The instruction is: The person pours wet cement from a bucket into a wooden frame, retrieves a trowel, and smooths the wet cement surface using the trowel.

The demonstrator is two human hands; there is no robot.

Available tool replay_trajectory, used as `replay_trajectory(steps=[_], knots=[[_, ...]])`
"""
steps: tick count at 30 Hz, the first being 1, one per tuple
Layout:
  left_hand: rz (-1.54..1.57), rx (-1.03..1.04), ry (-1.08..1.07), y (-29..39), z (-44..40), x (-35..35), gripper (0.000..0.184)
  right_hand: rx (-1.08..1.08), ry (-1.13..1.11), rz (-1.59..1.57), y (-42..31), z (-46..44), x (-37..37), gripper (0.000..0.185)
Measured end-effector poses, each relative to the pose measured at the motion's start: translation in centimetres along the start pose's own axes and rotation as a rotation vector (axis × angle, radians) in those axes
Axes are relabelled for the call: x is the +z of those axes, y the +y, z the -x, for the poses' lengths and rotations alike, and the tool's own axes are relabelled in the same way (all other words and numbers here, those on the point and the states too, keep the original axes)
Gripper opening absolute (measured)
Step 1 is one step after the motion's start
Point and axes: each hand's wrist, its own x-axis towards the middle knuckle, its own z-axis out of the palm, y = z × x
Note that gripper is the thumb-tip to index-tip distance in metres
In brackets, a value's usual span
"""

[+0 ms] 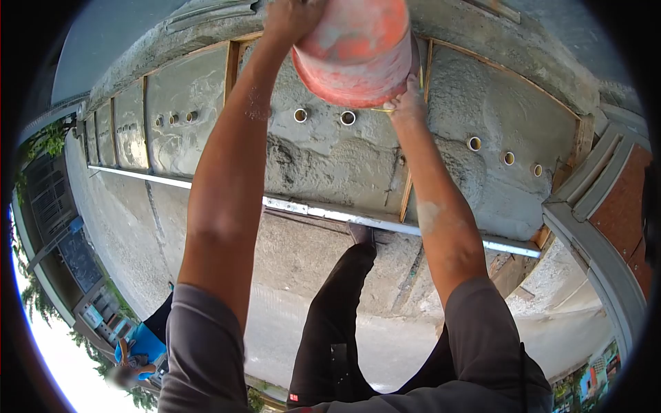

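Both my hands hold a red-orange bucket (354,58) smeared with grey cement. It is tipped over the formwork, its base towards me and its mouth turned away, so the inside is hidden. My left hand (295,19) grips its upper left side, partly cut off by the frame edge. At the lower right, my right hand (409,103) is closed on the rim. Beneath the bucket lies wet concrete (330,162), rough and lumpy in places, with short pipe ends (348,118) standing in it.
Wooden dividers (407,189) split the concrete into bays. A pale metal edge bar (323,210) runs along the near side, with my shoe (361,234) beside it. A concrete ledge (585,241) borders the right. A person in blue (146,342) is at lower left.
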Motion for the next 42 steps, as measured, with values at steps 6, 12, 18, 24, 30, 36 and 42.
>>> replay_trajectory(steps=[6,12,18,24,30,36,42], knots=[[0.261,-0.291,-0.271,1.5,7.1,-7.0,0.076,-0.119,0.056,0.105,-6.8,22.1,-3.6,0.038],[1.055,-1.047,-0.771,14.3,24.5,-6.1,0.089,-0.405,0.196,0.460,-12.4,45.3,-8.2,0.043],[1.064,-1.075,-1.149,22.6,40.5,-1.6,0.090,-0.300,0.438,0.602,-13.3,58.4,-12.8,0.020],[0.524,-0.779,-0.986,9.4,51.8,-9.3,0.046,-0.060,0.362,0.351,-7.0,61.1,-28.0,0.022],[0.160,-1.330,-0.910,1.4,63.3,-37.8,0.061,-0.089,0.448,0.207,0.7,63.8,-43.2,0.025],[0.104,-1.488,-0.851,5.6,74.3,-56.3,0.068,-0.210,0.666,0.306,6.2,69.5,-62.0,0.021],[0.209,-1.480,-0.878,13.2,80.6,-60.2,0.068,-0.029,0.642,0.331,10.1,70.2,-75.6,0.017]])
